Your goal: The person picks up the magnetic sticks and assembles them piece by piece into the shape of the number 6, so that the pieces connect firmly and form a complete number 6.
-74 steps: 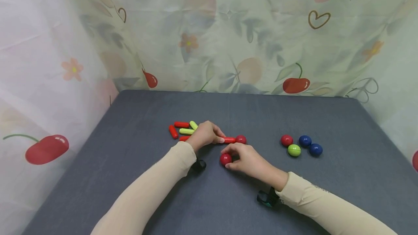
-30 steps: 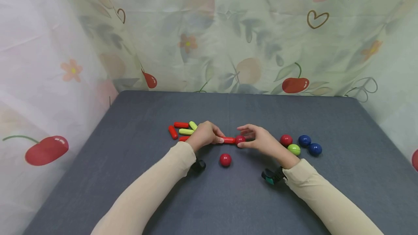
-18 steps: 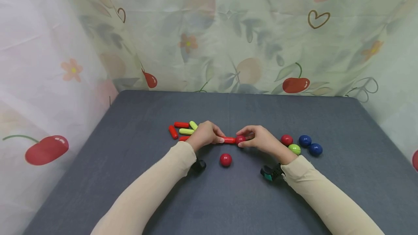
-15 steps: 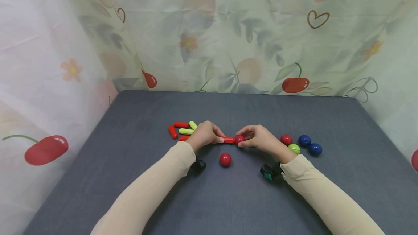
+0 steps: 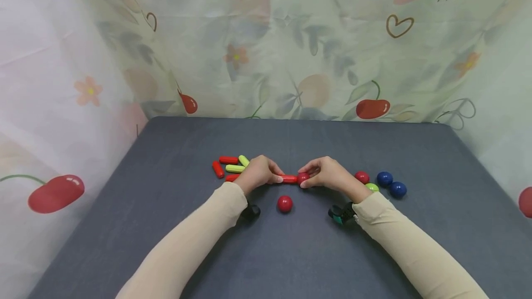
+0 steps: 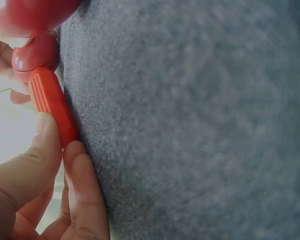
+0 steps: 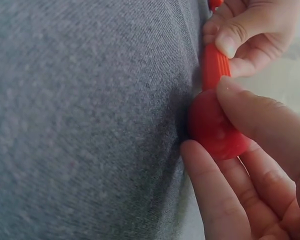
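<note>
My left hand (image 5: 258,173) pinches a short ridged red rod (image 6: 55,107) between thumb and fingers, low over the dark tabletop. At the rod's right end sits a red ball (image 7: 215,125), its surface meeting the rod's tip. Thumb and fingertips of my right hand (image 5: 330,175) pinch that ball from the other side. Nearer to me, a second red ball (image 5: 285,204) lies loose between the forearms; it looms large at the upper corner of the left wrist view. The rod's left end is hidden by the left fingers.
Left of the left hand lie several rods, including a red rod (image 5: 229,160) and a yellow-green rod (image 5: 235,169). Beyond the right wrist are a red ball (image 5: 362,177), a green ball (image 5: 372,187) partly covered by the sleeve, and blue balls (image 5: 384,179). A printed curtain (image 5: 291,50) hangs behind.
The right hand has let go of the nearer red ball, moved away from me and taken hold of the ball at the rod's end. The left hand has kept its pinch in place.
</note>
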Demonstrator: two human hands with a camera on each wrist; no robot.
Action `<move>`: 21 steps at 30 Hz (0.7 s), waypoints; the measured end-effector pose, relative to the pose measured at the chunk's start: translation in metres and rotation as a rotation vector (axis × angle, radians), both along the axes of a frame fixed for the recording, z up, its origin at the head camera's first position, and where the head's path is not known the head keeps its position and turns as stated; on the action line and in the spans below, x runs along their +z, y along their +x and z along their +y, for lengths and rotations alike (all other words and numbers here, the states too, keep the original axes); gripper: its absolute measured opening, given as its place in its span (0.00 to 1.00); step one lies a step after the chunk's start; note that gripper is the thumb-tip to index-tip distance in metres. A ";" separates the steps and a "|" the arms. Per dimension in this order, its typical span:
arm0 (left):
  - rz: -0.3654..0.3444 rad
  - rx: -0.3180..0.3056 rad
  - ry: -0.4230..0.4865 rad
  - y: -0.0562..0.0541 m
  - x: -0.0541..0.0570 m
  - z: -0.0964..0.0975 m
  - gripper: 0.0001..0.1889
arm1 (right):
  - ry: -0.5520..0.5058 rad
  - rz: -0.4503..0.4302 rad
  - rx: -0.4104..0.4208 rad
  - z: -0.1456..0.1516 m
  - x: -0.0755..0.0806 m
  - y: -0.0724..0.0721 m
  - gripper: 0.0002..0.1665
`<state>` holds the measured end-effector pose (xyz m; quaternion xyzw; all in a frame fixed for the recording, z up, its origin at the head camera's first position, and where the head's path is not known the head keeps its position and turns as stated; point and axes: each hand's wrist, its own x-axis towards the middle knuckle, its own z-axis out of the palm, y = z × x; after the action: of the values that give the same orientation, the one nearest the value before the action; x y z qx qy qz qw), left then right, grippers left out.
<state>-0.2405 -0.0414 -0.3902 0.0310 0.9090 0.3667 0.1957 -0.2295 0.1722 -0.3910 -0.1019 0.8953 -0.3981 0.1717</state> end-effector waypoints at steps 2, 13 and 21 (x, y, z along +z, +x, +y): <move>0.003 -0.001 0.000 0.000 -0.001 -0.001 0.06 | 0.002 -0.008 -0.006 -0.001 -0.001 -0.001 0.23; -0.024 -0.076 0.048 -0.002 -0.003 -0.008 0.12 | 0.027 -0.040 -0.014 -0.004 0.001 -0.006 0.23; -0.063 -0.120 0.091 0.004 0.000 -0.018 0.25 | 0.018 -0.085 -0.031 -0.001 0.001 -0.007 0.24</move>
<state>-0.2366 -0.0598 -0.3904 0.0824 0.8814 0.3959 0.2442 -0.2370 0.1716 -0.3898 -0.0695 0.8923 -0.3965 0.2042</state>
